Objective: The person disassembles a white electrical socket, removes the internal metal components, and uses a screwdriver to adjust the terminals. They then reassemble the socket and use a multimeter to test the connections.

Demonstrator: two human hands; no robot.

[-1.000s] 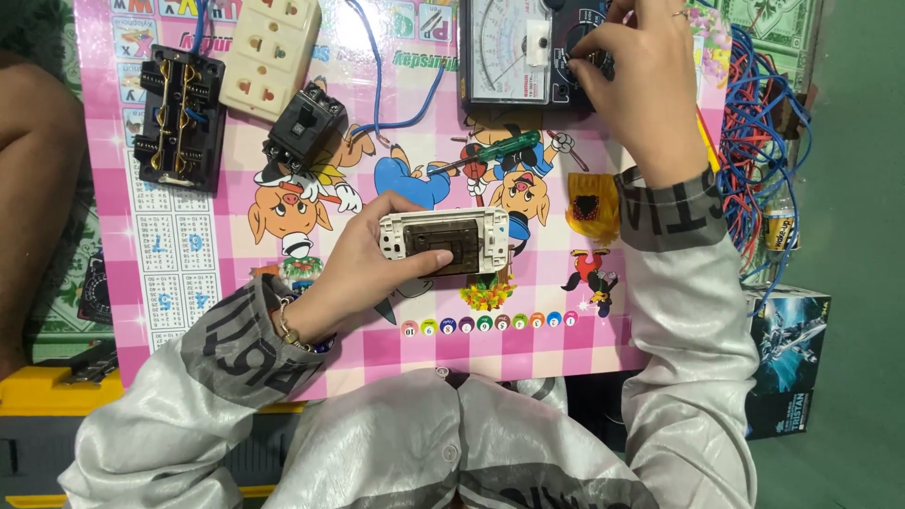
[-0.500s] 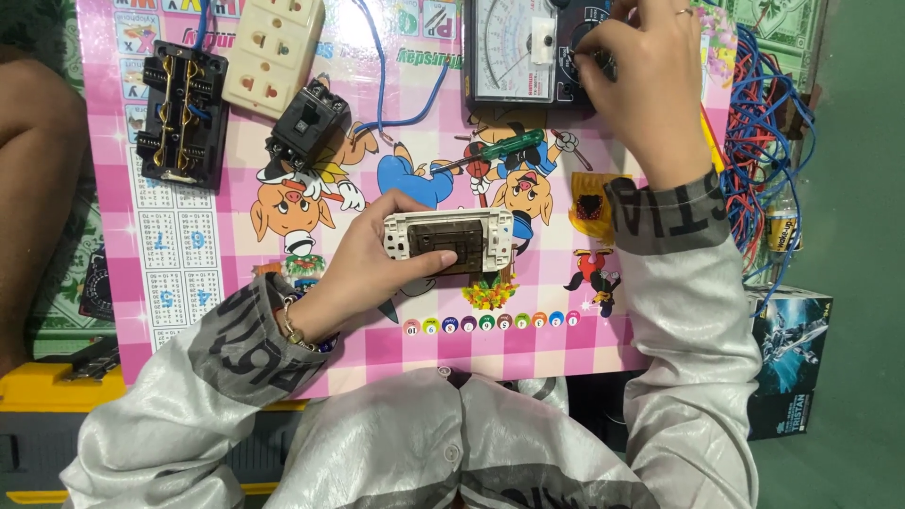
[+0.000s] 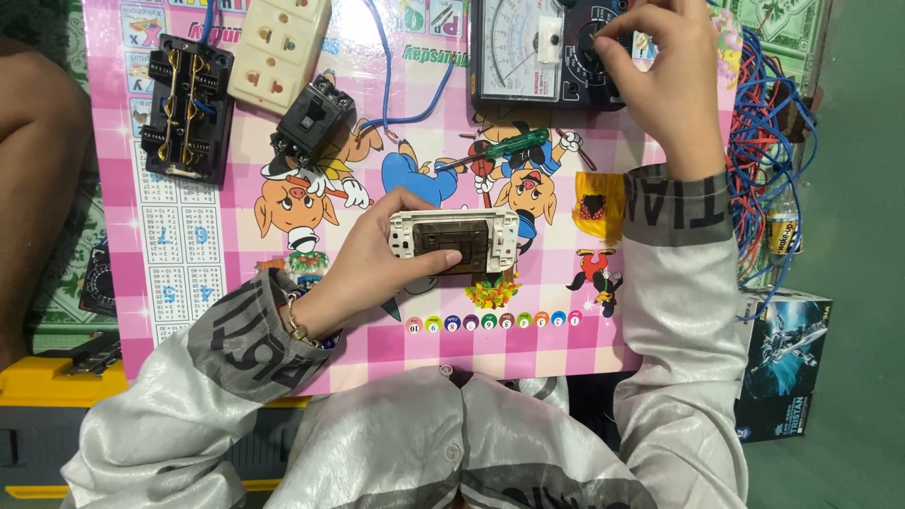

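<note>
- Currently the left hand (image 3: 363, 269) grips the white switch module (image 3: 454, 240), table centre.
- At one o'clock, the right hand (image 3: 665, 80) pinches the analog multimeter (image 3: 547, 49) dial; probing seemingly follows.

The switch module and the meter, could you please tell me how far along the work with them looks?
Set out already: the meter lies on the pink mat. In hand: the left hand holds the switch module back side up, and the right hand is at the meter's dial. Left: no probes touch the module; the screwdriver lies unused.
</note>
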